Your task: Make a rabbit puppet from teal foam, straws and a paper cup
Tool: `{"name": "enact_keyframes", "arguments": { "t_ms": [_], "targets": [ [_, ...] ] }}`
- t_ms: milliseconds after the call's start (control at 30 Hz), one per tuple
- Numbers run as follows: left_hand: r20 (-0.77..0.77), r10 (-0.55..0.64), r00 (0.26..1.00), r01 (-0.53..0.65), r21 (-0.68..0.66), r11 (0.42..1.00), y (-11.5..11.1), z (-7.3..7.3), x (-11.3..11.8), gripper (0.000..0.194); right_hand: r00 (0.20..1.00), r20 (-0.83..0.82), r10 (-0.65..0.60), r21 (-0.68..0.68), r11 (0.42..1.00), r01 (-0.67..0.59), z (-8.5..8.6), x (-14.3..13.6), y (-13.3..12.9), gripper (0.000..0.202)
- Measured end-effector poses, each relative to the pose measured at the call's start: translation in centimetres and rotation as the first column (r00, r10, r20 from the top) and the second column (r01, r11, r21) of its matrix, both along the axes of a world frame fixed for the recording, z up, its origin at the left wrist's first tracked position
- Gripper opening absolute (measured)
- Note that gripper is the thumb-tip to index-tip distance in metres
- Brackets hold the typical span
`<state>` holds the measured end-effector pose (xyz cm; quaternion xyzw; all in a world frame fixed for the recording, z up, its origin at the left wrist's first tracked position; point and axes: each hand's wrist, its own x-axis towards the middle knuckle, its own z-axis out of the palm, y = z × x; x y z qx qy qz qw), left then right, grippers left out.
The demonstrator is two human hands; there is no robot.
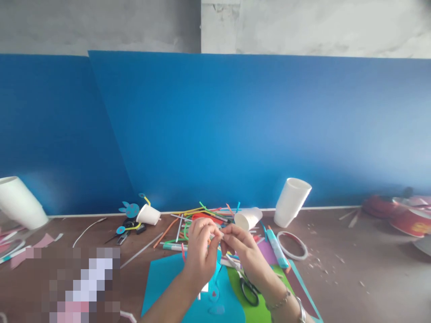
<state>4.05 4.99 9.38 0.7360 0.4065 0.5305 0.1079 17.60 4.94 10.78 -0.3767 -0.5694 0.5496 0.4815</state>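
Note:
My left hand and my right hand meet over the middle of the table, fingertips pinched together on a small pale piece too tiny to make out. Below them lie a blue sheet and a green sheet. Black-handled scissors rest on the green sheet, beside my right wrist. Small blue cut-outs with a red mark lie on the blue sheet. Behind my hands are many coloured straws and a white paper cup on its side.
Stacked white cups stand at the right and lean at the far left. A tape roll lies near a blue-white tube. A small cup with blue cut-outs sits back left. Red bowls are far right.

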Motion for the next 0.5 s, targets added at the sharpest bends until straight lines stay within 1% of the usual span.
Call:
{"name": "enact_keyframes", "arguments": {
  "t_ms": [67,133,167,200,233,267,333,367,400,433,500],
  "targets": [
    [0.021,-0.031,0.999,0.032,-0.026,0.999,-0.2,0.1,0.0,0.014,0.999,0.035,-0.016,-0.005,1.000,0.016,0.1,0.1,0.0,0.022],
    [0.130,-0.050,0.990,0.062,-0.091,0.994,-0.1,0.3,-0.1,0.014,0.981,0.168,-0.096,0.082,0.993,0.083,0.0,0.3,0.2,0.020],
    [0.219,-0.039,0.975,0.069,-0.127,0.989,0.0,0.4,-0.2,0.013,0.949,0.268,-0.167,0.153,0.980,0.129,-0.1,0.5,0.4,0.019],
    [0.316,-0.018,0.949,0.073,-0.162,0.984,0.1,0.6,-0.4,0.012,0.890,0.387,-0.243,0.231,0.960,0.162,-0.3,0.8,0.6,0.017],
    [0.407,0.011,0.913,0.076,-0.197,0.977,0.3,0.7,-0.6,0.012,0.793,0.527,-0.306,0.297,0.940,0.165,-0.6,1.1,0.8,0.017],
    [0.479,0.034,0.877,0.088,-0.229,0.969,0.6,0.9,-0.8,0.011,0.667,0.662,-0.342,0.338,0.931,0.141,-1.0,1.3,1.0,0.019],
    [0.556,0.061,0.829,0.154,-0.332,0.930,1.2,1.3,-1.3,0.014,0.408,0.854,-0.323,0.325,0.944,0.066,-1.9,1.7,1.3,0.023],
    [0.582,0.082,0.809,0.193,-0.396,0.898,1.5,1.4,-1.4,0.016,0.319,0.899,-0.300,0.300,0.953,0.048,-2.3,1.7,1.4,0.023],
    [0.598,0.105,0.794,0.230,-0.457,0.859,1.7,1.5,-1.6,0.018,0.260,0.922,-0.286,0.283,0.958,0.049,-2.6,1.7,1.4,0.022],
    [0.609,0.126,0.783,0.264,-0.509,0.819,1.8,1.6,-1.6,0.021,0.225,0.932,-0.285,0.278,0.958,0.063,-2.8,1.6,1.3,0.021],
    [0.616,0.148,0.773,0.316,-0.577,0.753,2.0,1.6,-1.7,0.027,0.172,0.943,-0.284,0.276,0.959,0.071,-2.8,1.1,0.8,0.027]
  ]
}}
